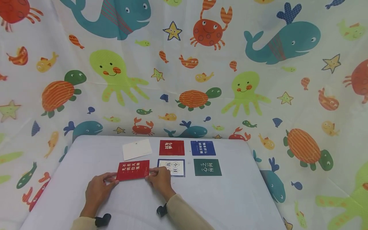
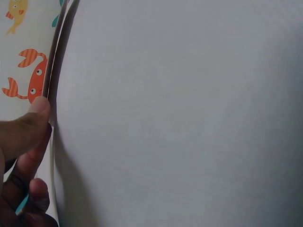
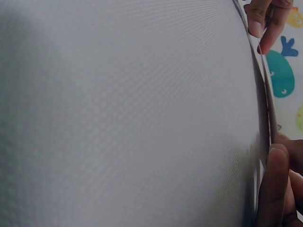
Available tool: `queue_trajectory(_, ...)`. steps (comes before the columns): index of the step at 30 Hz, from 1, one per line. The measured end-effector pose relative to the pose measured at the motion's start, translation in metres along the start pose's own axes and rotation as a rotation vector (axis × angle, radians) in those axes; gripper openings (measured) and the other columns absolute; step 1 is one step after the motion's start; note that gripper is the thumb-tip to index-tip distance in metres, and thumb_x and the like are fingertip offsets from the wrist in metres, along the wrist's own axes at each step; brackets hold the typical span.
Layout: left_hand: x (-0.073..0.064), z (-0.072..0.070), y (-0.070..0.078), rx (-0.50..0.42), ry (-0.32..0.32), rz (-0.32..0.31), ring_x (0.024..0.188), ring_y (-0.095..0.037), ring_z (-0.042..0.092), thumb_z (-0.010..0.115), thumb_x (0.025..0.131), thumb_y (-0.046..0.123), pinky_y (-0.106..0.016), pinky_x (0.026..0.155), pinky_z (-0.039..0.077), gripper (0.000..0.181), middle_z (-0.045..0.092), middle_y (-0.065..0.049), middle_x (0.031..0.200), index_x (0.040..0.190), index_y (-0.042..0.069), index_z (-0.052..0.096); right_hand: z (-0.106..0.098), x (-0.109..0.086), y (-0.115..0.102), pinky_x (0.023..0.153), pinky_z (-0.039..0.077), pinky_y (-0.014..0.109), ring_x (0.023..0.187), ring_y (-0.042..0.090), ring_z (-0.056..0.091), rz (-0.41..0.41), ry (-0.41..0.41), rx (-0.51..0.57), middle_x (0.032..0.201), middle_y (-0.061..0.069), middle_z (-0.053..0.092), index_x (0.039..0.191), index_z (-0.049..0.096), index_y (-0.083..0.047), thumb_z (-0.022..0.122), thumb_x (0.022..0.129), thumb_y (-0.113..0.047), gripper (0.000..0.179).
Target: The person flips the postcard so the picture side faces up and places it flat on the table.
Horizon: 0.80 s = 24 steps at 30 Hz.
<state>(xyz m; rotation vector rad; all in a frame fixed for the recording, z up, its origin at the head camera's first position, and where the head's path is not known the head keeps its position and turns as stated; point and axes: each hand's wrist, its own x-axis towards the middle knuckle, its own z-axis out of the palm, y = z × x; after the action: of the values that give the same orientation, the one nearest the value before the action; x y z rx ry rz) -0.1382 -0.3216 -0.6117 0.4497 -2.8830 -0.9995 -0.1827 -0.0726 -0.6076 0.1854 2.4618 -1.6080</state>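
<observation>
A red card with white characters [image 1: 133,170] is held between the two hands, close over the near left part of the white table. My left hand [image 1: 98,190] pinches its left edge, while my right hand [image 1: 161,181] grips the right edge. Seen edge-on in the left wrist view, the card is a thin strip with the left thumb [image 2: 41,108] against it. Both hands appear along that strip in the right wrist view, the right fingers [image 3: 276,172] nearer the camera. The right hand partly covers a blue-bordered white card [image 1: 178,168].
A blank white card [image 1: 137,150] lies tilted just behind the held one. Another red card [image 1: 172,150], a blue card [image 1: 203,151] and a green card [image 1: 208,171] lie on the table [image 1: 230,198]. A curtain [image 1: 161,121] printed with sea animals hangs behind the far edge.
</observation>
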Motion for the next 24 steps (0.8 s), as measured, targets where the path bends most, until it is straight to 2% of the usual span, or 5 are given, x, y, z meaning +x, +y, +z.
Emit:
queue_trajectory(15, -0.0004, 0.0006, -0.0005, 0.047, 0.005, 0.025, 0.086, -0.025, 0.055, 0.086, 0.089, 0.019, -0.036, 0.07, 0.042, 0.041, 0.077, -0.012, 0.093, 0.127, 0.006, 0.076, -0.0001, -0.002, 0.0016, 0.055, 0.053, 0.021, 0.055, 0.012, 0.069, -0.012, -0.011, 0.01, 0.067, -0.006, 0.071, 0.115, 0.082, -0.011, 0.088, 0.085, -0.008, 0.031)
queue_trajectory(21, -0.0012, 0.0006, -0.0021, 0.046, 0.009, 0.04, 0.092, -0.029, 0.06, 0.086, 0.089, 0.018, -0.048, 0.078, 0.05, 0.042, 0.078, -0.013, 0.094, 0.127, 0.005, 0.075, -0.0009, -0.0031, 0.0016, 0.055, 0.053, 0.023, 0.054, 0.012, 0.068, -0.009, -0.01, 0.018, 0.067, -0.005, 0.072, 0.112, 0.082, -0.009, 0.088, 0.084, -0.007, 0.029)
queue_trajectory(24, -0.002, -0.0001, -0.0015, 0.042, 0.009, 0.039, 0.092, -0.03, 0.06, 0.085, 0.089, 0.018, -0.048, 0.079, 0.05, 0.041, 0.077, -0.012, 0.093, 0.127, 0.005, 0.075, -0.002, -0.0035, 0.0024, 0.055, 0.054, 0.024, 0.054, 0.012, 0.068, -0.013, 0.0, 0.026, 0.068, -0.005, 0.073, 0.109, 0.083, -0.009, 0.088, 0.084, -0.006, 0.026)
